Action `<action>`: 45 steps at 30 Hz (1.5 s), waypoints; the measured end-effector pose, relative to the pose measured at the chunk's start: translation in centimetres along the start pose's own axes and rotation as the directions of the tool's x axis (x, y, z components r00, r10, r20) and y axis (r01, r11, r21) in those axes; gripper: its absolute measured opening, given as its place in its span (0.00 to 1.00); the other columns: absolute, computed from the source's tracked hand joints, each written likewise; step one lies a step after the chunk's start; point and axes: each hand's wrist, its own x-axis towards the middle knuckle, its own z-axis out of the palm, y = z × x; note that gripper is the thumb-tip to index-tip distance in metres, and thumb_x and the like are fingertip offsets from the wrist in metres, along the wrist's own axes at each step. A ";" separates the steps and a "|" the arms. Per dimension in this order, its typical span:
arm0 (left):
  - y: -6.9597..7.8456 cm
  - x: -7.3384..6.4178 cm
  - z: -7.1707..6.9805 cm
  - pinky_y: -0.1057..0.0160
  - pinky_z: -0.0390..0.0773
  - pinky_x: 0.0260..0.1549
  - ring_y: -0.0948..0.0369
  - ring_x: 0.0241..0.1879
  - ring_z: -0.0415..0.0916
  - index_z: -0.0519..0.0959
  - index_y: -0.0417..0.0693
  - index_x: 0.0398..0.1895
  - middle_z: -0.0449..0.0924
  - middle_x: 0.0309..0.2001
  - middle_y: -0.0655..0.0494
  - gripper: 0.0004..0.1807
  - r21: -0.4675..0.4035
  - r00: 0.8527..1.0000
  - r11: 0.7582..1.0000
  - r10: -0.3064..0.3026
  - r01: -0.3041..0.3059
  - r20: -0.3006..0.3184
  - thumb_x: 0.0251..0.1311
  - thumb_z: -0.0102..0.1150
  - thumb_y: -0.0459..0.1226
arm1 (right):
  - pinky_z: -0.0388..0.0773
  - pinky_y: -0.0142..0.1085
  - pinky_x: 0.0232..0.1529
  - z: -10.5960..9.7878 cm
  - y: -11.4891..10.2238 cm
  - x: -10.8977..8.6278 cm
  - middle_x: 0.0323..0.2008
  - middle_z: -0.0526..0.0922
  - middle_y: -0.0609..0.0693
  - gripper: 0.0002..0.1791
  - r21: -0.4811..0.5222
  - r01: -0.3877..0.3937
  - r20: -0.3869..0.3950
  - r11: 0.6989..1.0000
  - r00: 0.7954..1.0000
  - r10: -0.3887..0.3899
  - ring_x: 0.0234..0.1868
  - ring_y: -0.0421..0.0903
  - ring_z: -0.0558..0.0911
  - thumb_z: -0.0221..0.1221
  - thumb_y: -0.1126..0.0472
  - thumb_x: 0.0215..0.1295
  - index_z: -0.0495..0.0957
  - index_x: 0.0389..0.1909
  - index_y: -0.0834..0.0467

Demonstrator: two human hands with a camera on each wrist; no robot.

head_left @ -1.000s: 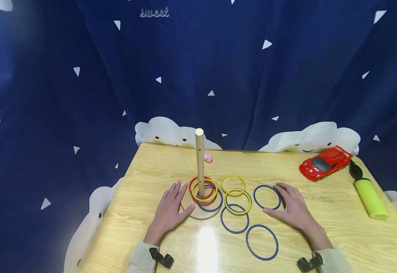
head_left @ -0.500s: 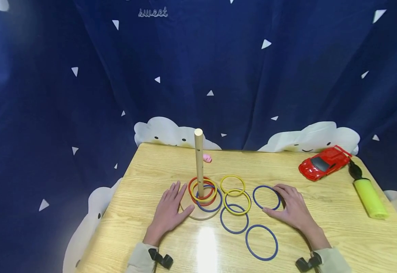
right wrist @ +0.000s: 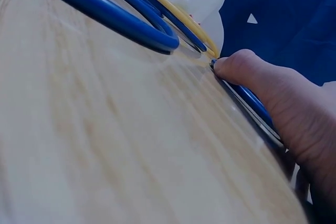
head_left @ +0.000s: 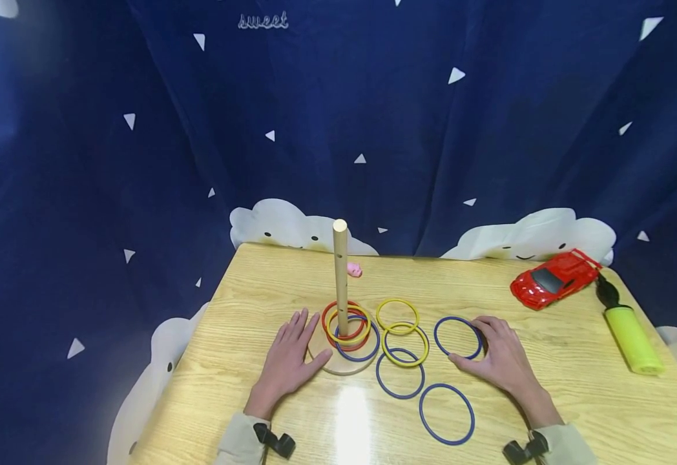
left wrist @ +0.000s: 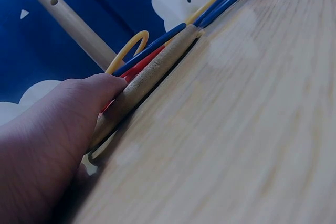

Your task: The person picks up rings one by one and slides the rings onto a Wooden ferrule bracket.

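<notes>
My left hand (head_left: 287,361) lies beside a round wooden base (head_left: 341,371), fingers straight along its left side and thumb at its rim, also close up in the left wrist view. From the base rises a wooden peg (head_left: 341,271); red, yellow and blue rings are gathered at its foot. My right hand (head_left: 502,363) holds a blue ring (head_left: 435,334) on the table, thumb at its near edge and bent fingers at its far right edge. The right wrist view shows that thumb's tip (right wrist: 231,66) against the ring; the other fingers are hidden there.
Between the hands lie two yellow rings (head_left: 397,299), overlapping blue ones. Another blue ring (head_left: 446,443) lies nearer me. A small pink pig figure (head_left: 354,270) stands behind the peg. At right are a red toy car (head_left: 548,284) and a yellow-green hand pump (head_left: 631,339).
My right fingers draw slightly right and curl in, and the blue ring shifts slightly right with them. My left hand stays at the base.
</notes>
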 end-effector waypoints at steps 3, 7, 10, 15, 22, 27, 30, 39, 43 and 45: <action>0.0 0.0 -0.1 0.42 0.52 0.78 0.47 0.83 0.47 0.56 0.55 0.85 0.52 0.83 0.46 0.47 0.002 1.000 1.000 -0.006 0.006 0.017 0.70 0.49 0.68 | 0.71 0.57 0.51 0.0 0.0 0.0 0.56 0.80 0.59 0.49 0.005 0.006 -0.006 1.000 1.000 -0.006 0.57 0.61 0.76 0.82 0.35 0.34 0.83 0.54 0.64; 0.0 0.0 -0.3 0.43 0.50 0.79 0.49 0.83 0.45 0.55 0.56 0.85 0.50 0.84 0.47 0.47 -0.002 0.999 1.000 -0.016 0.016 0.038 0.70 0.49 0.68 | 0.71 0.56 0.51 -0.1 -0.2 0.1 0.55 0.80 0.59 0.49 0.012 0.011 -0.013 1.000 1.000 -0.011 0.56 0.61 0.76 0.82 0.36 0.34 0.83 0.54 0.64; 0.0 0.0 -0.3 0.43 0.50 0.79 0.49 0.83 0.44 0.54 0.56 0.85 0.50 0.84 0.47 0.47 -0.005 0.999 1.000 -0.019 0.019 0.041 0.70 0.49 0.68 | 0.71 0.56 0.51 -0.1 -0.1 0.1 0.55 0.80 0.59 0.49 0.015 0.011 -0.013 1.000 1.000 -0.011 0.56 0.60 0.76 0.83 0.37 0.33 0.83 0.54 0.64; -0.1 -0.1 -0.2 0.43 0.51 0.79 0.49 0.83 0.44 0.55 0.56 0.85 0.50 0.84 0.47 0.47 -0.006 0.999 1.000 -0.017 0.017 0.032 0.70 0.49 0.68 | 0.71 0.57 0.51 -0.1 -0.2 0.1 0.54 0.80 0.60 0.48 0.012 0.015 -0.009 1.000 1.000 -0.015 0.56 0.61 0.76 0.83 0.37 0.34 0.83 0.53 0.65; -0.1 -0.1 0.0 0.43 0.50 0.79 0.49 0.83 0.44 0.53 0.58 0.85 0.50 0.84 0.48 0.47 -0.005 0.999 1.000 -0.021 0.021 0.028 0.70 0.48 0.69 | 0.71 0.56 0.51 -0.3 -0.5 0.2 0.54 0.80 0.60 0.48 0.016 0.024 -0.002 1.000 1.000 -0.024 0.55 0.61 0.76 0.82 0.37 0.34 0.83 0.53 0.65; -0.1 0.0 0.1 0.42 0.51 0.78 0.48 0.83 0.45 0.55 0.58 0.85 0.51 0.83 0.46 0.47 -0.005 1.000 1.000 -0.009 0.009 0.013 0.70 0.48 0.68 | 0.71 0.56 0.52 -0.6 -0.5 0.3 0.55 0.80 0.59 0.47 0.039 0.026 0.009 0.999 1.000 -0.027 0.56 0.60 0.76 0.83 0.37 0.35 0.83 0.53 0.64; -0.1 -0.1 0.1 0.43 0.50 0.79 0.49 0.83 0.44 0.53 0.59 0.85 0.50 0.84 0.47 0.47 -0.009 1.000 1.000 -0.018 0.018 0.025 0.70 0.48 0.69 | 0.70 0.55 0.52 -0.9 -0.6 0.6 0.55 0.80 0.59 0.47 0.056 0.036 0.007 0.998 0.999 -0.036 0.56 0.60 0.76 0.83 0.39 0.35 0.83 0.54 0.64; -0.1 0.0 0.0 0.46 0.46 0.80 0.51 0.84 0.40 0.50 0.62 0.86 0.46 0.85 0.50 0.47 -0.009 0.997 0.999 -0.041 0.042 0.066 0.70 0.45 0.70 | 0.71 0.58 0.54 -2.4 -1.9 2.7 0.56 0.79 0.61 0.46 0.065 0.095 -0.008 0.993 0.996 -0.094 0.57 0.62 0.75 0.82 0.43 0.36 0.81 0.55 0.67; -0.1 0.0 -0.1 0.45 0.47 0.80 0.51 0.84 0.41 0.50 0.61 0.86 0.47 0.85 0.50 0.47 -0.009 0.997 0.999 -0.037 0.038 0.062 0.71 0.45 0.69 | 0.71 0.59 0.55 -3.4 -3.0 4.0 0.56 0.79 0.61 0.44 0.080 0.106 0.000 0.991 0.994 -0.106 0.58 0.62 0.75 0.82 0.45 0.37 0.80 0.55 0.65; -0.1 0.1 -0.1 0.44 0.48 0.79 0.51 0.84 0.42 0.51 0.60 0.86 0.47 0.84 0.49 0.47 -0.009 0.998 0.999 -0.033 0.033 0.056 0.71 0.46 0.69 | 0.70 0.59 0.56 -3.9 -3.6 4.6 0.56 0.79 0.61 0.44 0.094 0.115 0.004 0.989 0.993 -0.116 0.59 0.62 0.75 0.83 0.46 0.37 0.80 0.55 0.64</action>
